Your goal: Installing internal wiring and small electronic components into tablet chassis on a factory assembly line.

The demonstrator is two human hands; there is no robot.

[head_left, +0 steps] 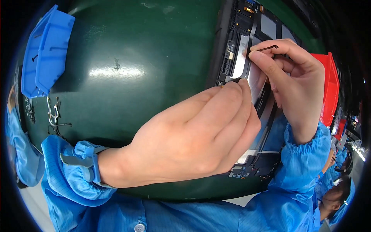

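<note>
Thin black strip [269,48]: pinched between thumb and index finger of my right hand [295,79], one end poking out past the index finger, other end lost at the fingertips. It's up over the open device [240,21], which lies under both my hands and runs on beyond them.

My left hand [193,137] is just below and left of the right one, fingers bunched together at the device's near-left edge; can't tell whether they grip anything, since the back of the hand blocks it. Silver panel [239,60] just beyond the left fingertips, grey pad [268,25] past the right hand.

Step, my read: fine handling of the strip above the device, strip not laid down. Next move probably calls for a light pinch, a steady left hand, and keeping the loose end off the parts below.

Further out: green bench [154,46] left of my hands; blue bin [58,63] far left of my left hand, dark slim pieces in it; cables [54,116] bundled just on the near side of that. Red bin [329,89] right of my right hand. Band [88,172] on my left wrist. Co-worker [334,195] off right.
</note>
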